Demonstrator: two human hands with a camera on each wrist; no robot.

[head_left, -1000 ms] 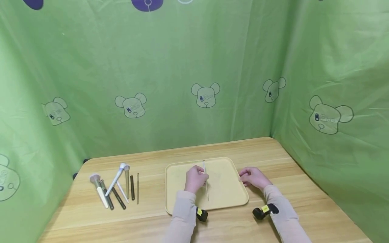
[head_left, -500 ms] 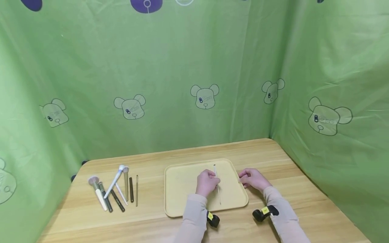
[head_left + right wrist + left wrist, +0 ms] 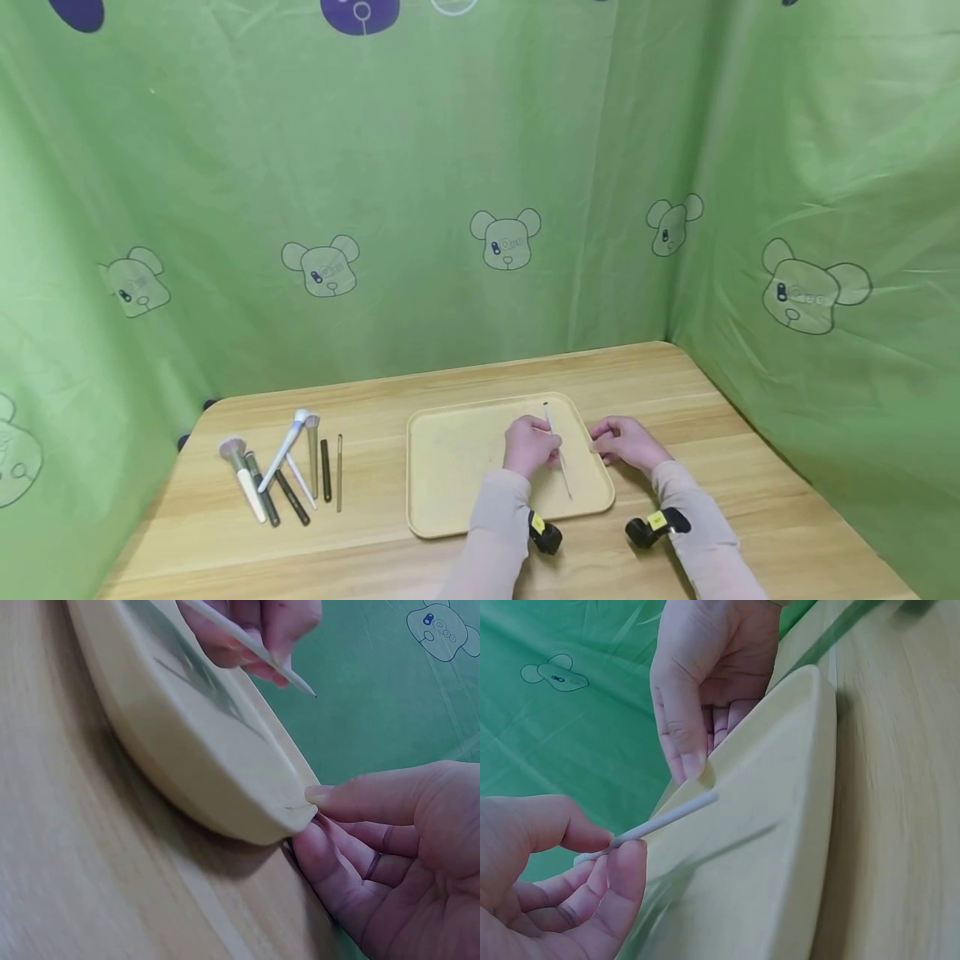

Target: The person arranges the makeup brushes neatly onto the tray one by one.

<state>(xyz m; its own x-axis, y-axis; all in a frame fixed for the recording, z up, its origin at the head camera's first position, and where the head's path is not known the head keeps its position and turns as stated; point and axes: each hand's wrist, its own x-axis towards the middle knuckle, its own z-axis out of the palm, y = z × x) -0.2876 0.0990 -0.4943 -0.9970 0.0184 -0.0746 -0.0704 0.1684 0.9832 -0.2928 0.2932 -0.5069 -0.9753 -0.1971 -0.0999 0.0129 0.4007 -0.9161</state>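
Note:
A thin white makeup brush point(image 3: 565, 477) with a small dark tip is pinched between the thumb and fingers of my left hand point(image 3: 529, 447). It hangs slanted above the right part of a pale yellow tray point(image 3: 450, 467); in the left wrist view, the brush handle point(image 3: 671, 816) is clear of the tray floor and casts a shadow there. My right hand point(image 3: 632, 442) grips the tray's right rim, thumb on top and fingers beneath, as the right wrist view shows at the tray edge point(image 3: 296, 819).
Left of the tray, several makeup brushes lie on the wooden table point(image 3: 360, 575). A white-handled brush point(image 3: 246, 483) is leftmost, a white brush point(image 3: 281, 454) crosses others, and a thin brown one point(image 3: 340, 475) lies nearest the tray. Green curtains point(image 3: 420, 317) enclose the back and sides.
My left hand has moved right across the tray with the thin makeup brush, toward the right rim. The right hand keeps its grip on the tray, which stays in place.

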